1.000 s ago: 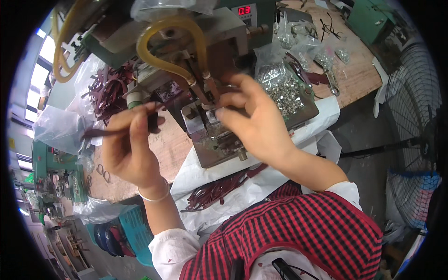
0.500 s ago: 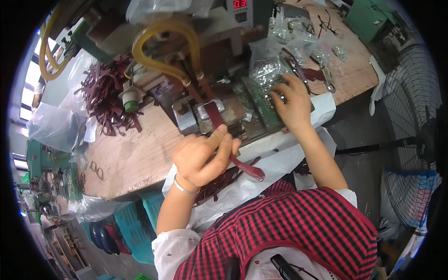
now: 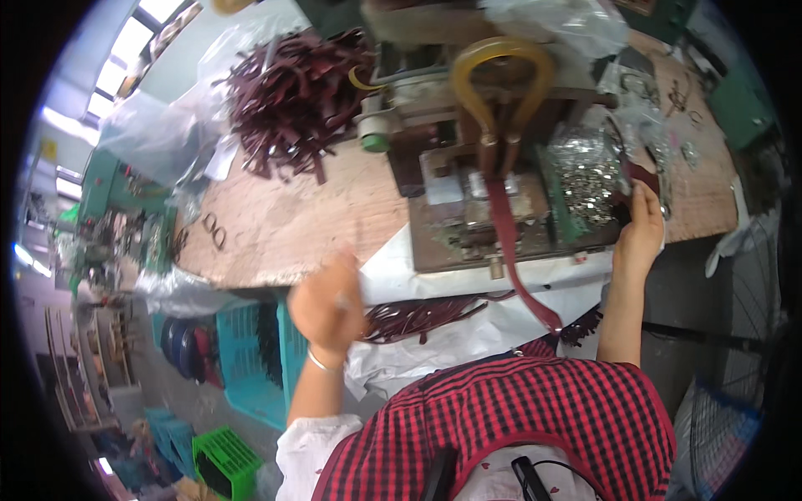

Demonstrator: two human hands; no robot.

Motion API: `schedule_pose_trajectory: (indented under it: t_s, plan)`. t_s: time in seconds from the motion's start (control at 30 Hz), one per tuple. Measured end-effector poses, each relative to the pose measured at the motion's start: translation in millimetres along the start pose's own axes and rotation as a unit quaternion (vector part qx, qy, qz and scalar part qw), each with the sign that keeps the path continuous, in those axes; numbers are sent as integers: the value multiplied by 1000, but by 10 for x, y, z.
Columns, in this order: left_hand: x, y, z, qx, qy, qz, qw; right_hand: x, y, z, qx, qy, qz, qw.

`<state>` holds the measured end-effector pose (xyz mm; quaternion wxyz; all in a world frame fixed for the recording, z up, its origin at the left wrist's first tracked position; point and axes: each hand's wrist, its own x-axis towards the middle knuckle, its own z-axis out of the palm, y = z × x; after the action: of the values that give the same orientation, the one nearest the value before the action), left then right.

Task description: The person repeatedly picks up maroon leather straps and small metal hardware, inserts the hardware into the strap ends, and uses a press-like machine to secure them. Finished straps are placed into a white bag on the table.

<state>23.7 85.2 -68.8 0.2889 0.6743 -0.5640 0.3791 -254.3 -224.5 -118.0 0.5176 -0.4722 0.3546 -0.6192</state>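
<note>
A dark red spectacle temple (image 3: 507,230) lies with its flat end in the metal fixture of the bench press (image 3: 443,196). Its curved tip hangs past the front edge, and neither hand touches it. My left hand (image 3: 330,305) is smeared by motion over the table's front edge, so its fingers cannot be made out. At the right of the press, my right hand (image 3: 642,225) has its fingers closed at a dark piece I cannot make out. Beside those fingers are small shiny metal parts (image 3: 587,188) in a clear bag and another dark red piece (image 3: 645,176).
A heap of dark red temples (image 3: 292,92) covers the far left of the table (image 3: 351,196). More strips (image 3: 426,317) lie on white sheeting at the front edge. Yellow hoses (image 3: 501,50) loop above the fixture. Teal crates (image 3: 251,367) stand below left; a fan (image 3: 718,434) is at right.
My left hand has let go of the temple and moved left. My right hand has gone from the metal parts to their right side. The whole view has shifted toward the left.
</note>
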Motion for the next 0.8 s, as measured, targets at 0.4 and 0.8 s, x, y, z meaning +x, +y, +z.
schedule_pose_trajectory:
  t_s: [0.4, 0.8]
  plan:
    - [279, -1836, 1491, 193, -348, -375, 837, -136, -1, 628, -216, -144, -39, 965]
    - [-255, -1303, 867, -372, -260, -620, 640, -549, -739, 320, -151, -232, 6, 961]
